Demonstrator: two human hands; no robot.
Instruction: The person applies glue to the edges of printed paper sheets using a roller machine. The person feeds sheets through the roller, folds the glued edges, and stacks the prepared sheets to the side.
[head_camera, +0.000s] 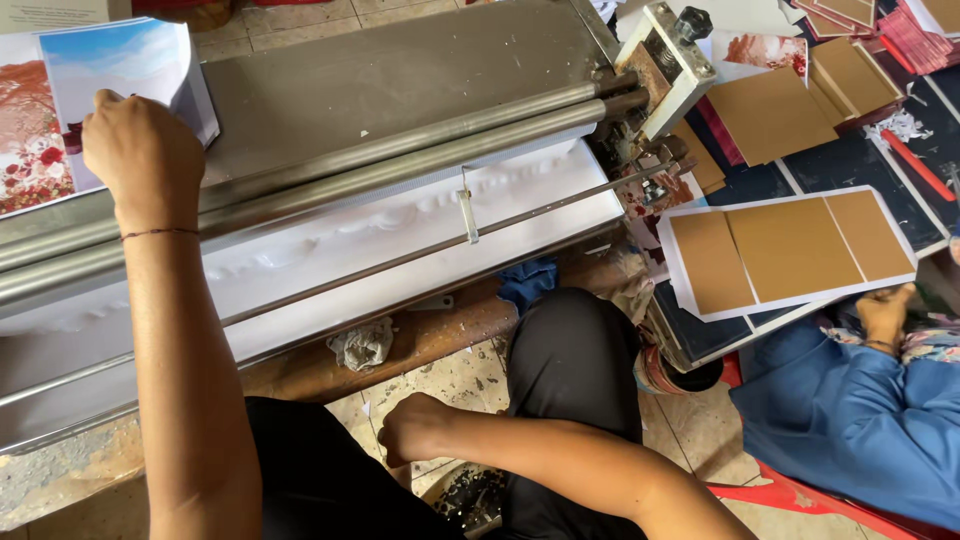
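Note:
My left hand (140, 150) is raised at the far left and grips the edge of a printed sheet (120, 60) with blue sky and red flowers. That sheet lies on the grey metal bed of a roller machine (400, 70), just behind its two long steel rollers (350, 165). Down between my knees, my right hand (415, 430) hangs just above the tiled floor with its fingers curled in; nothing shows in it. A long trough of white glue (380, 240) runs below the rollers.
To the right, a white sheet with three brown boards (790, 250) lies on a dark table, and a co-worker's hand (885, 310) in blue clothing touches its edge. Loose brown boards (770, 110) and printed covers lie behind. A crumpled rag (362, 343) sits on the wooden ledge.

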